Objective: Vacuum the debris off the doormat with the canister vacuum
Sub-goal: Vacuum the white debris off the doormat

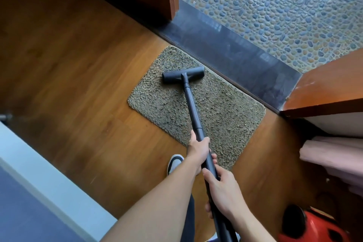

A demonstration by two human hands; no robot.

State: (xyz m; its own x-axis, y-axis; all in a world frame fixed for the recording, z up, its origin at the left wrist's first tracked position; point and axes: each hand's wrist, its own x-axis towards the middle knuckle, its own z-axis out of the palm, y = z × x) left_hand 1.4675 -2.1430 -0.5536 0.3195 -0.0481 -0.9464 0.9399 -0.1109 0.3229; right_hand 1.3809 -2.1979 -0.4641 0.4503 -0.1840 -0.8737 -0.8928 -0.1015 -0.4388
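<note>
Both hands sit nearest. The right hand (222, 192) wraps the wand (193, 108) close to the body, fingers curled round the tube. The left hand (198, 151) grips it just ahead, fingers curled under. Low on the right, the red canister (314, 228) rests on the wood floor (78, 65).

Further out, the nozzle (182, 74) lies flat on the far left part of the mat (225, 116), near the dark threshold (235, 55). No debris can be told apart from the shaggy pile.

To do this pass well, I'd keep the nozzle flat and draw it in slow, overlapping strokes, since deep pile likely holds grit. A mat like this may slide or ride up on smooth wood. The shoe (174, 163), just beside the near edge, could pin it.

No brand, label or writing can be read on the wand, nozzle or canister.
</note>
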